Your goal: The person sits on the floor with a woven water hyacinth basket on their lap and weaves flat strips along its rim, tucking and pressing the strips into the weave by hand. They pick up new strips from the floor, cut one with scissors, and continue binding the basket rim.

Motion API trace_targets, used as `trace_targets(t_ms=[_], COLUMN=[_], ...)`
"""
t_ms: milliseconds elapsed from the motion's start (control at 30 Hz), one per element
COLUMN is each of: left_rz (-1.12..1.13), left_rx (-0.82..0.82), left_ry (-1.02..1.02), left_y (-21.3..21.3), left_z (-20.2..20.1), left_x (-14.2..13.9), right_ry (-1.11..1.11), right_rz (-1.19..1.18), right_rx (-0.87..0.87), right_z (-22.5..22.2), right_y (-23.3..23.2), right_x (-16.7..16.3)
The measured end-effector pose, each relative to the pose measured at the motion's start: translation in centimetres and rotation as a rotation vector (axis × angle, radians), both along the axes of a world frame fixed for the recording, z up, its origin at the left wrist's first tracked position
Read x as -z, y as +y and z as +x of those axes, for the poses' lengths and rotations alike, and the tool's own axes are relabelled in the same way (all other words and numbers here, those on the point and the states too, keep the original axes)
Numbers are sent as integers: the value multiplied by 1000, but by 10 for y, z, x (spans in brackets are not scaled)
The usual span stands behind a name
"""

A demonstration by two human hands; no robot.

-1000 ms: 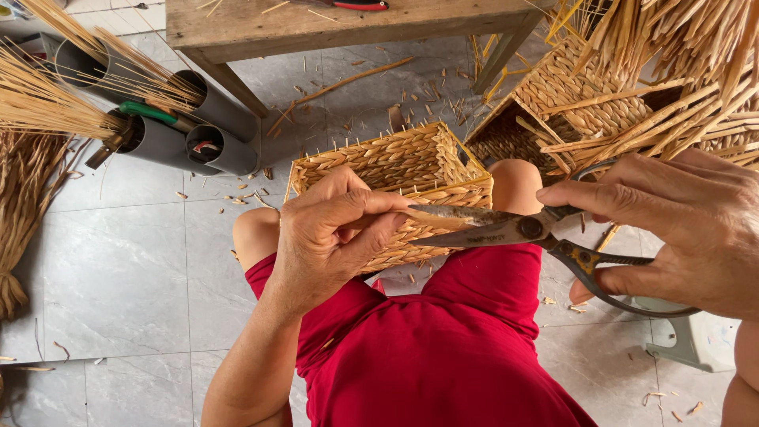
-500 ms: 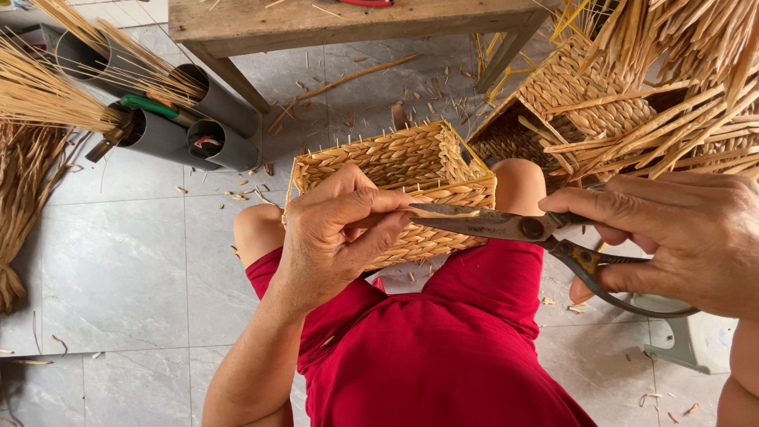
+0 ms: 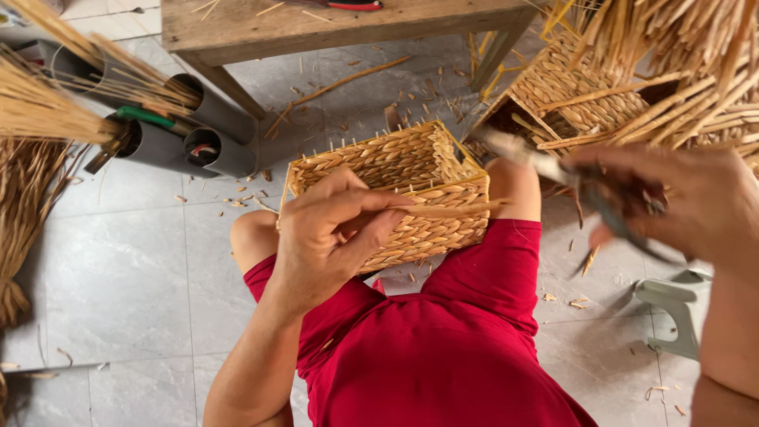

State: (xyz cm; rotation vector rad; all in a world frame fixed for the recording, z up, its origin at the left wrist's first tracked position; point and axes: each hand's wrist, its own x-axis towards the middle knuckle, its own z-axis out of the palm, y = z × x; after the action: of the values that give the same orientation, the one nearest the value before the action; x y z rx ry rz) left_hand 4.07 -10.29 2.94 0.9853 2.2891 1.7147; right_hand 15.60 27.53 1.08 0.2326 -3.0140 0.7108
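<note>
Rectangular plaited-straw basket (image 3: 395, 190) on lap. Left hand (image 3: 332, 237) pinches thin flat straw strand (image 3: 458, 210); right hand (image 3: 680, 205), blurred, grip closed around scissors (image 3: 569, 178) beside the basket.

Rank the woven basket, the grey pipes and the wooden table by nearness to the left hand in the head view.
1. Woven basket, touching the left hand, on the lap.
2. Grey pipes, up-left on the floor.
3. Wooden table, along the top edge.

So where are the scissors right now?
In the head view, the scissors are in the person's right hand, on the right side, just right of the woven basket on their knees.
</note>
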Motion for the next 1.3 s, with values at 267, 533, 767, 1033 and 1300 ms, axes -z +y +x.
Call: trace_targets(t_ms=[267,533,767,1033,1300], left_rz=[-46,-44,-46,2,-126], left_rx=[236,455,441,3,-501], left_ry=[145,302,381,293,292], left_y=[13,51,32,58,-127], left_z=[33,66,83,86,43], left_x=[-10,-18,28,19,108], right_ry=[-232,-153,47,-151,249], right_rz=[147,117,-2,-1281,-1037], right_rx=[722,961,519,259,-307], right_z=[-39,-53,-57,22,-23], right_y=[58,55,-5,-211,-223], right_x=[103,155,118,53,69])
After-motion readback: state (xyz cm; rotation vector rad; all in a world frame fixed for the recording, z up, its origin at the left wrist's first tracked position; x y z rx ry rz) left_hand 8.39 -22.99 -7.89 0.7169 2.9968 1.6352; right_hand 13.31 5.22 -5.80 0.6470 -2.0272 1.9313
